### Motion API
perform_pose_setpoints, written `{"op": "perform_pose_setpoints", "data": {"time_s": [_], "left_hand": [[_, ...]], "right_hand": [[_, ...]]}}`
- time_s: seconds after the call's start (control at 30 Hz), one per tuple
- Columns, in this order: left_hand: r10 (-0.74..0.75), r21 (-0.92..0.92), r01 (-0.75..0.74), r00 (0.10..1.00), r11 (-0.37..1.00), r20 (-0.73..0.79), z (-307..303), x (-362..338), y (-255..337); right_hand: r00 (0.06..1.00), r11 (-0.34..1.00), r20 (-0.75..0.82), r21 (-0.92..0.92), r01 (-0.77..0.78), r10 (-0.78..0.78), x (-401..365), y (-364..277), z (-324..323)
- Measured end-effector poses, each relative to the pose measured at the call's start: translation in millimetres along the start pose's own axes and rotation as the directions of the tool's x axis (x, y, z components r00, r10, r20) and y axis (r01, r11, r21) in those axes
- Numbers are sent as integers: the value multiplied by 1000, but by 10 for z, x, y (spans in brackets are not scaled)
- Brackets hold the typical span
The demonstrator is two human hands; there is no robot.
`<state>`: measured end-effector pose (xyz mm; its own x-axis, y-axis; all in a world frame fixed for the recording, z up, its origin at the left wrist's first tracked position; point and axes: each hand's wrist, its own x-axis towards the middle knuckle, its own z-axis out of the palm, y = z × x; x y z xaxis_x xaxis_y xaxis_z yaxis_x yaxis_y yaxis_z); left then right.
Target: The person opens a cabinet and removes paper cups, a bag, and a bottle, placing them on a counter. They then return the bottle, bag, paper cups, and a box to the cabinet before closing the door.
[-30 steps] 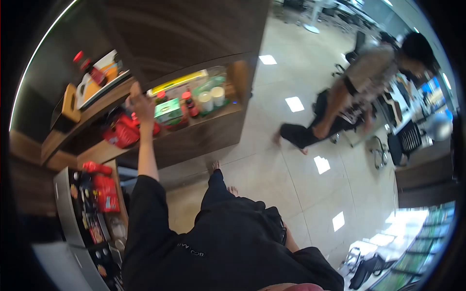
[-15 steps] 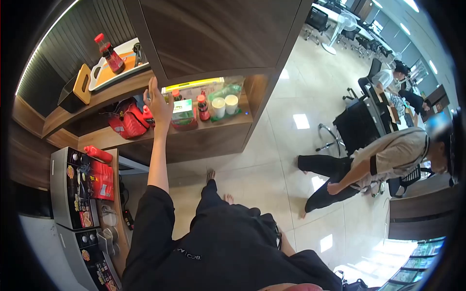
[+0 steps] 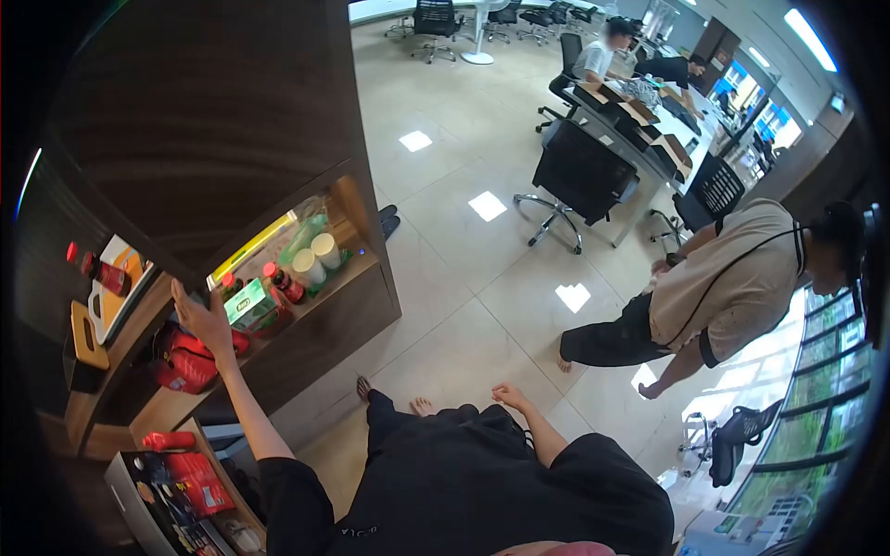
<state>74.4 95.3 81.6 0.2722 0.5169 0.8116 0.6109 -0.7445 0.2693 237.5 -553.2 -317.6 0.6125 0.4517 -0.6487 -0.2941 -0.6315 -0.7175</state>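
My left hand (image 3: 200,320) is raised in front of the cabinet, its fingers stretched out right at the lower corner of the dark wooden door panel (image 3: 204,120). Just right of it on the shelf are a green-and-white box (image 3: 250,306), a red-capped sauce bottle (image 3: 284,282) and two pale cups (image 3: 316,259). Below the wrist sits a red bag (image 3: 188,360). My right hand (image 3: 513,397) hangs in front of my body over the floor, fingers loosely bent, with nothing seen in it.
On the left upper shelf are another sauce bottle (image 3: 98,270), a white tray (image 3: 96,309) and a wooden board (image 3: 89,335). A person (image 3: 732,278) stands to my right. An office chair (image 3: 579,176) is near a table (image 3: 709,139) where other people are.
The view has turned right, so the cabinet now lies further left. My left hand stays by the door's corner. My right hand has come into view. The person at right has turned and shifted.
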Motion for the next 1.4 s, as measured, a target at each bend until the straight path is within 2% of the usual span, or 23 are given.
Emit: {"op": "perform_pose_setpoints", "data": {"time_s": [0.13,0.27,0.33,0.4,0.43,0.47,0.5,0.53,0.57,0.6,0.63,0.67,0.77,0.8,0.9,0.97,1.0,1.07,1.1,1.17,1.23,1.33,1.4], "left_hand": [[-10,-71,8,1000,997,-26,1,11,56],[-38,-168,13,989,986,-144,-72,-75,413],[-44,-112,34,995,993,-92,129,-590,249],[-307,-443,374,927,815,217,427,-1493,141],[-180,-469,276,954,839,240,468,-2019,242],[-190,-337,442,796,831,575,525,-2648,163],[-150,-201,413,676,888,722,484,-3358,184],[-146,-7,503,264,864,954,453,-3957,151],[-133,119,487,-6,865,991,80,-4268,408],[182,-137,286,-138,948,974,485,-5619,-180],[-5,-13,582,29,813,1000,117,-5554,-62],[-222,271,691,-161,670,962,37,-5224,159],[12,155,619,-257,770,966,-135,-4551,247],[28,142,623,-255,770,967,-97,-4542,161],[-129,256,586,-250,768,959,-101,-4527,-67],[-229,294,482,-190,825,955,-4,-4787,-341],[-245,243,418,-50,875,968,145,-5169,-586],[-306,255,516,14,818,952,-116,-4932,-323],[-328,286,526,-14,801,944,-158,-4910,-256],[-322,248,659,-9,710,947,-244,-4941,-70],[-361,252,627,50,737,931,-198,-5176,-9],[-493,348,693,12,632,870,-359,-5102,133],[-487,363,707,-31,607,873,-394,-5134,71]], "right_hand": [[995,995,-31,-35,-99,98,-177,274,10],[974,972,-51,-61,-225,222,-449,340,-30],[962,963,-76,-34,-266,263,-458,459,-13],[956,959,-91,-25,-281,278,-415,565,-5],[957,961,-96,-23,-277,273,-380,603,7],[957,962,-103,-18,-273,269,-384,568,20],[962,964,-112,-61,-257,249,-382,532,12],[965,964,-120,-101,-245,232,-430,367,-15],[967,962,-128,-140,-236,219,-455,279,-29],[974,971,-120,-118,-208,194,-471,211,-19],[979,979,-114,-97,-180,169,-427,244,-18],[984,986,-113,-79,-148,138,-359,275,-57],[989,995,-114,-13,-97,95,-274,314,-62],[990,997,-120,-13,-74,72,-279,300,-62],[988,993,-99,9,-115,116,-334,222,-95],[985,991,-111,59,-124,130,-384,225,-104],[986,989,-92,70,-132,138,-422,236,-91],[979,981,-69,45,-191,194,-559,70,-60],[980,983,-77,48,-178,181,-518,165,-24],[992,992,-17,3,-125,125,-438,317,-18],[999,999,14,5,-50,49,-351,494,-84],[988,996,146,-76,55,-44,-196,547,-207],[974,988,205,-97,119,-97,-156,536,-209]]}}
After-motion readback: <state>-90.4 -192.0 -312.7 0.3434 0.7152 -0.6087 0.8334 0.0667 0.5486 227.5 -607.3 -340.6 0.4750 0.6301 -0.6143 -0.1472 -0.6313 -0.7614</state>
